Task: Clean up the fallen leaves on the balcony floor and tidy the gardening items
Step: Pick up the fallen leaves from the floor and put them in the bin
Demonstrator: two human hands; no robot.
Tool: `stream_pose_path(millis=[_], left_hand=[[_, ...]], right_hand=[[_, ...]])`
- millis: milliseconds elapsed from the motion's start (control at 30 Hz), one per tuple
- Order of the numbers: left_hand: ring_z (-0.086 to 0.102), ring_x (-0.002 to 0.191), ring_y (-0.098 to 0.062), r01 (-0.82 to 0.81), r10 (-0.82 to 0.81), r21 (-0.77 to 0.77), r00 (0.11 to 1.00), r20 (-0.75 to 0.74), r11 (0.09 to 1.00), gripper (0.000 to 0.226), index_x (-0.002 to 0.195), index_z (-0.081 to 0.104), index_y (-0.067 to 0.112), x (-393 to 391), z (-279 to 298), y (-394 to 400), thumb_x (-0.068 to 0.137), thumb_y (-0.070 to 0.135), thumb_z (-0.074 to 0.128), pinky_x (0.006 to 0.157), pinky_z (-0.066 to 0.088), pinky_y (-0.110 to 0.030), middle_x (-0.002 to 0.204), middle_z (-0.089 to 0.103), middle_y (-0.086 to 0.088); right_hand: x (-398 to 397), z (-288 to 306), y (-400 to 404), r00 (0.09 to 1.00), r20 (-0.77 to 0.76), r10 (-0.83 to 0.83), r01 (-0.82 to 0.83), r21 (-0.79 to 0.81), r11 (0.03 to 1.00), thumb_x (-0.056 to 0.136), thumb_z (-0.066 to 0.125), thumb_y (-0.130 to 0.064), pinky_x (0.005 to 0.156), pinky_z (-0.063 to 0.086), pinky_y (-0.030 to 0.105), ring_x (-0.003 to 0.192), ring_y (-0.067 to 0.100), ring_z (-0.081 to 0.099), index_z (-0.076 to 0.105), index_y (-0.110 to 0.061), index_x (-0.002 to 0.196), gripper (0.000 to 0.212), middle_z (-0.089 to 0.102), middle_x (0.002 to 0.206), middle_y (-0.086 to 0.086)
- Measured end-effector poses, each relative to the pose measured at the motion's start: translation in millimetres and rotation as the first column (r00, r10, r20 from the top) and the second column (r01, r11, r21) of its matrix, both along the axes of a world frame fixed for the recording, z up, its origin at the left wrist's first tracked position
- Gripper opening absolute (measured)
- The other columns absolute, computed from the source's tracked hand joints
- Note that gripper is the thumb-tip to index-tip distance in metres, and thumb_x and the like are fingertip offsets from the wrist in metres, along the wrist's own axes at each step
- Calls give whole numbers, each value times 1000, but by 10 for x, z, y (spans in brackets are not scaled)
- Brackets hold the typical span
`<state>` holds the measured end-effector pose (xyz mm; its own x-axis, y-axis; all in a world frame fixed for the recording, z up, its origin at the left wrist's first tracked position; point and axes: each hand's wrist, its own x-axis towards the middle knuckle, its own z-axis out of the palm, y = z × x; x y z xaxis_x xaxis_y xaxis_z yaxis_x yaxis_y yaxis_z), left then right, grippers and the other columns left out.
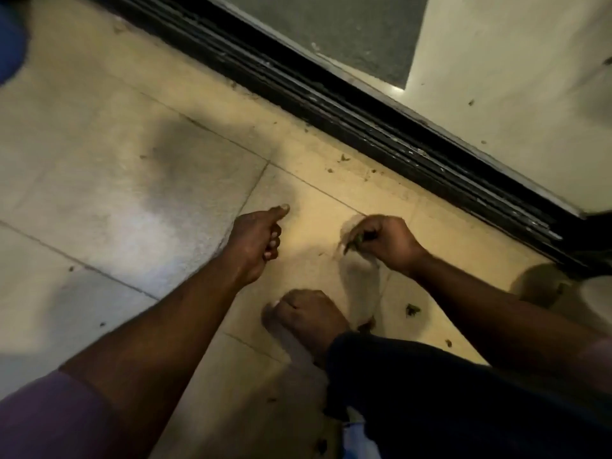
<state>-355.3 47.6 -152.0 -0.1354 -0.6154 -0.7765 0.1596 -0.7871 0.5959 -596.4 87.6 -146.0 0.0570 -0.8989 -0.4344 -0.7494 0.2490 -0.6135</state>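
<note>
My right hand [385, 241] hovers low over the beige tiled floor [132, 180] and grips a small bunch of green leaf bits [356, 241] in curled fingers. My left hand [260, 236] is beside it to the left, thumb stretched out, other fingers curled under and holding nothing that I can see. A crumpled green leaf [412, 309] lies on the tile under my right forearm. Smaller leaf scraps [344, 158] are scattered along the black door track.
The black sliding-door track [364, 120] runs diagonally from top left to right, with a grey mat [347, 31] beyond it. My bare foot [308, 318] and dark trouser leg [447, 392] are below the hands. A blue object [10, 44] sits at the top left corner.
</note>
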Motion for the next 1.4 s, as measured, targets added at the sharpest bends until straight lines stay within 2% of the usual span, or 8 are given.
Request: stream_pose_path(millis=[267,467,633,767,900,1033,1267,1400], left_hand=[[43,48,-1,166,70,-343,811,580,924,8,94,63,17,1668,-65,482,94,23,59,49,35,-19,55,50,12],[61,93,-21,355,-337,196,396,854,914,28,124,43,35,2365,87,1947,98,41,37,72,42,-28,116,65,1],[57,109,-21,382,-438,252,549,712,889,65,141,27,29,1937,51,2351,89,63,46,86,47,-35,128,56,1],[53,111,-28,456,-446,223,470,762,862,47,136,31,24,1752,-169,2438,97,49,39,84,50,-41,131,48,-11],[56,108,-25,94,-153,122,533,832,988,34,132,36,23,1859,-196,2483,101,36,35,84,48,-36,129,53,-8],[56,115,-20,-380,211,-20,469,857,925,52,147,20,31,2129,-233,2666,99,35,41,92,45,-32,130,57,3],[59,109,-22,-512,334,-24,523,784,859,27,112,53,23,2356,-220,2860,102,37,33,92,46,-36,116,64,3],[61,93,-17,-463,277,-9,515,811,886,18,96,51,28,2867,70,3427,100,40,38,76,43,-26,101,62,6]], right_hand=[[1939,-8,-813,767,193,612,-619,-30,785,70,77,-2,69,46,14,73,0,58,74,-11,84,17,63,83,-6],[3617,12,-831,141,132,981,-983,-97,155,74,73,-2,70,42,15,81,15,62,73,-7,90,16,68,92,7],[4626,172,-365,-342,71,937,-930,-168,-327,76,67,-4,72,46,28,79,18,60,70,-10,82,9,65,86,3],[5039,172,-84,-535,17,845,-843,-87,-532,79,64,-3,73,42,24,80,10,51,68,-11,85,11,59,89,-1],[5398,71,223,-655,-36,754,-754,-20,-656,82,63,-5,75,40,24,81,9,47,67,-9,88,9,52,89,-3],[5787,-30,611,-672,-91,735,-737,-16,-676,81,62,-5,72,36,23,85,14,51,67,-10,88,10,52,89,-3],[6339,-189,1032,-460,-243,854,-878,-16,-478,82,63,-6,74,38,28,98,32,53,57,-9,106,25,42,117,15],[6448,-184,1238,-310,-144,940,-946,148,-289,67,82,-30,89,51,45,109,38,48,35,-24,134,81,27,133,14]])
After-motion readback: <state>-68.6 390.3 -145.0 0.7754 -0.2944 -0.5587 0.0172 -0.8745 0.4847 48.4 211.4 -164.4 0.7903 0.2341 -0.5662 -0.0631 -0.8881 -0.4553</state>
